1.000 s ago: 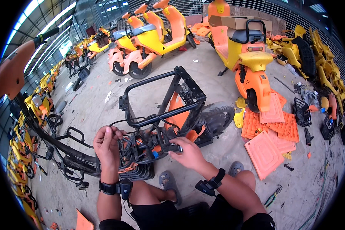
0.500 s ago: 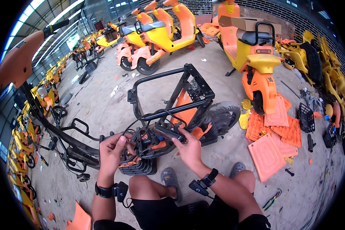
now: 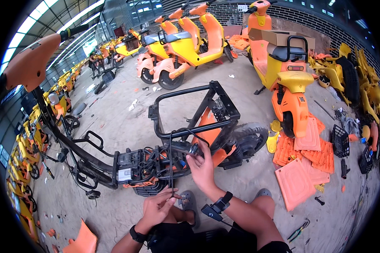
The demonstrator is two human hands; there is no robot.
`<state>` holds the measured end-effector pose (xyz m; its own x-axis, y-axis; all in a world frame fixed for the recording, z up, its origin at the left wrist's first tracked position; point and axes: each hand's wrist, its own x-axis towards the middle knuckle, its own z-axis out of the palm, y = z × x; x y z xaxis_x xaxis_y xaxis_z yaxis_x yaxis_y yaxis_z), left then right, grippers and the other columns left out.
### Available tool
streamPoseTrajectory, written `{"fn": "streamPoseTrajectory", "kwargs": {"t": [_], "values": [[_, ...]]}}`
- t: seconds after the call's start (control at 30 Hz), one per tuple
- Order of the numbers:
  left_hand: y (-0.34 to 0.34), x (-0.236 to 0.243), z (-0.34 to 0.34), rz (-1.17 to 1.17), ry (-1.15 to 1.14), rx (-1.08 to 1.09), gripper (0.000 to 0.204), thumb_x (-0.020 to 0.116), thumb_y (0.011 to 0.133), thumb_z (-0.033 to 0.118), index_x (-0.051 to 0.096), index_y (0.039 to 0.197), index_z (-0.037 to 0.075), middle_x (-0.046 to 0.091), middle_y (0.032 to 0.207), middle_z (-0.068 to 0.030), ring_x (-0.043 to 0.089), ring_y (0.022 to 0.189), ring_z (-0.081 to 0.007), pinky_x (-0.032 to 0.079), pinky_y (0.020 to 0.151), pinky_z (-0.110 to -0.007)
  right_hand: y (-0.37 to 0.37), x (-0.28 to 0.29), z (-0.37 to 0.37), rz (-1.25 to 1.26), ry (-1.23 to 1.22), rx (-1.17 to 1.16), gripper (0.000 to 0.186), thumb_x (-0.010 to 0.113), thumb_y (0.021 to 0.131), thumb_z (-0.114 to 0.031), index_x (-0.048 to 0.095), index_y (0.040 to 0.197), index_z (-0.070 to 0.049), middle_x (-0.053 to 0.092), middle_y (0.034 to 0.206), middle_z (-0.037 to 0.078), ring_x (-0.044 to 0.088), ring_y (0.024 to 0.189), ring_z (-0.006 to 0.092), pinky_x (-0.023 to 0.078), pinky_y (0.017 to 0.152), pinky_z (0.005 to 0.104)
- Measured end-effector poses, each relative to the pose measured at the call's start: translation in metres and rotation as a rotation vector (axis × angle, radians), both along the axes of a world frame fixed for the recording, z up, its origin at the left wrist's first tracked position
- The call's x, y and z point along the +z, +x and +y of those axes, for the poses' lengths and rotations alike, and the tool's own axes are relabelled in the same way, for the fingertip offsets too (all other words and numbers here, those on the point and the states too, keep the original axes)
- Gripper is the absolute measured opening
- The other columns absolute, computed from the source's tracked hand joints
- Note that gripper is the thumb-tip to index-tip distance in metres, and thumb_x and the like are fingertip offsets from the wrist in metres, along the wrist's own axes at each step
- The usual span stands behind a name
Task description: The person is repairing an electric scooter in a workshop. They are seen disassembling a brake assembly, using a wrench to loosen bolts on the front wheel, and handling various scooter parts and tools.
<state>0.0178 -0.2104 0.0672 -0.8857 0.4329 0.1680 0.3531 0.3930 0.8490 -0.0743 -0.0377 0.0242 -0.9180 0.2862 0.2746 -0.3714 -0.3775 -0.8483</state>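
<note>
A stripped black scooter frame (image 3: 179, 89) stands in front of me, its wiring and electrical parts (image 3: 145, 162) exposed in the low middle section. Below that section, my left hand (image 3: 158, 207) pinches a black cable (image 3: 171, 168), which runs down taut from the seat frame. Beside the rear of the wiring, my right hand (image 3: 202, 168) is closed around the end of a small dark part (image 3: 193, 149) with cables near it. Its exact kind is hard to make out. Behind it sits an orange panel (image 3: 207, 126), ahead of the rear wheel (image 3: 253, 137).
Orange panels (image 3: 295, 183) lie heaped on the floor to the right, with pliers (image 3: 299, 230) nearer me. A yellow-orange scooter (image 3: 283, 63) carrying a cardboard box (image 3: 278, 37) stands behind them. More scooters (image 3: 190, 46) fill the back and left. An orange piece (image 3: 82, 239) lies at lower left.
My left hand has come down and toward me from the wiring, drawing the black cable out straight. My right hand stays near the dark part. The view has shifted slightly.
</note>
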Motion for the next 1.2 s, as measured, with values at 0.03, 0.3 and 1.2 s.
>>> {"fn": "streamPoseTrajectory", "kwargs": {"t": [0.03, 0.3, 1.2], "values": [[-0.002, -0.003, 0.008, -0.006, -0.036, -0.025, 0.017, 0.057, 0.09, 0.009, 0.068, 0.097, -0.001, 0.066, 0.104, -0.0154, 0.058, 0.11, -0.0281, 0.042, 0.097, -0.038, 0.002, -0.002, 0.0, 0.002, 0.047, -0.057, 0.064, 0.056, 0.089, 0.002, 0.02, 0.142, -0.001, 0.041, 0.131, 0.018, 0.057, 0.109, 0.0221, 0.05, 0.09, 0.0295], [0.009, -0.068, 0.02, -0.266, -0.091, -0.048, 0.021, 0.053, 0.094, 0.016, 0.065, 0.102, 0.001, 0.066, 0.089, -0.0159, 0.064, 0.077, -0.0241, 0.05, 0.072, -0.033, 0.022, 0.017, -0.001, -0.281, -0.048, 0.407, 0.043, 0.053, 0.096, -0.023, 0.045, 0.133, -0.002, 0.067, 0.09, 0.008, 0.065, 0.078, 0.0132, 0.05, 0.065, 0.0227], [-0.234, 0.13, 0.086, 0.441, -1.157, -0.406, 0.06, 0.062, 0.065, -0.003, 0.053, 0.121, 0.013, 0.048, 0.133, -0.0033, 0.035, 0.134, -0.0264, 0.022, 0.106, -0.063, 0.024, 0.008, 0.009, -0.145, 0.483, 0.307, 0.027, 0.054, 0.093, -0.018, 0.063, 0.118, -0.011, 0.067, 0.073, 0.006, 0.062, 0.055, 0.0136, 0.05, 0.055, 0.0266]]}}
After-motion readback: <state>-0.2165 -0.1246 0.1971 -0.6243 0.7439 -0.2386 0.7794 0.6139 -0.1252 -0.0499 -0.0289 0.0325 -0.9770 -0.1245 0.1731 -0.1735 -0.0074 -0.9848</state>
